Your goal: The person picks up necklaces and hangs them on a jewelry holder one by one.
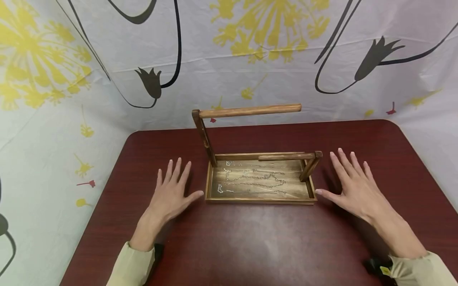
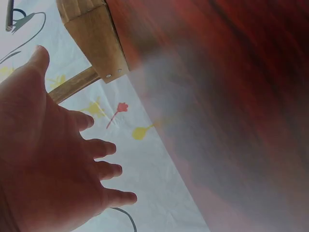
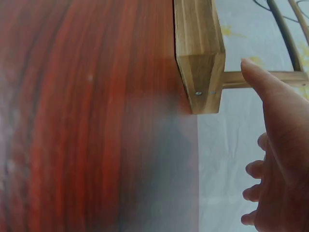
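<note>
A wooden jewelry stand [image 1: 261, 201] with a shallow tray base sits mid-table in the head view. At its left end rises a tall post [image 1: 205, 137] carrying a long bar [image 1: 250, 111]; a shorter post [image 1: 311, 167] on the right carries a lower bar [image 1: 282, 157]. Several thin necklaces [image 1: 257, 184] and small pieces lie in the tray. My left hand [image 1: 169, 196], fingers spread, is left of the stand, thumb near its front corner. My right hand [image 1: 358, 194] is spread likewise on the right, thumb tip close to the tray's edge. Neither hand holds anything.
The dark red wooden table [image 1: 257, 238] has rounded far corners. Behind it and to the left hangs a white patterned cloth [image 1: 114, 91] with yellow, grey and red flowers. A dark wrist device [image 1: 377, 266] shows at the right sleeve.
</note>
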Tool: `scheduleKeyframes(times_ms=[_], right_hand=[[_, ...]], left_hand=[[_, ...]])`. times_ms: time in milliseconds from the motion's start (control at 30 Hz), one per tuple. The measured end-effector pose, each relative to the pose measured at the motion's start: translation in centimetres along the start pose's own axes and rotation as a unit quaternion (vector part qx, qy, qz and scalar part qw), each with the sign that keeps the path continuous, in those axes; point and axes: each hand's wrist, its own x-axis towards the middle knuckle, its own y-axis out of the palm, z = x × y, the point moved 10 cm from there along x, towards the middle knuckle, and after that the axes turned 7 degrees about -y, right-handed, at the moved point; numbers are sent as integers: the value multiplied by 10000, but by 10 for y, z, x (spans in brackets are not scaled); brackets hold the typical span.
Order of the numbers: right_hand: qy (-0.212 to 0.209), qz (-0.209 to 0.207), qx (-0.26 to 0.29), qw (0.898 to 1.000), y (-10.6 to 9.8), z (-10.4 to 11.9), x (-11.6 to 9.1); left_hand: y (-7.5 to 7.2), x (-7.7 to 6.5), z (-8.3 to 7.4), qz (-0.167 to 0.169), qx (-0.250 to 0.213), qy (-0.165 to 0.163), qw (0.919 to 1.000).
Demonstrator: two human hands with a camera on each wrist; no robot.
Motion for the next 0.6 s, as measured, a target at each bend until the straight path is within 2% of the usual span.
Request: scheduleKeyframes(times_ms=[200, 400, 600], right_hand=[[-210, -124, -68, 9997, -6, 15, -2], [-384, -216, 45, 9990, -11, 27, -2], [-411, -131, 182, 9989, -13, 39, -4]], left_hand=[[-1, 3, -5, 41, -270, 98, 9996], [3, 5, -3, 319, -633, 38, 9975], [7, 7, -3, 830, -1419, -144, 9863]])
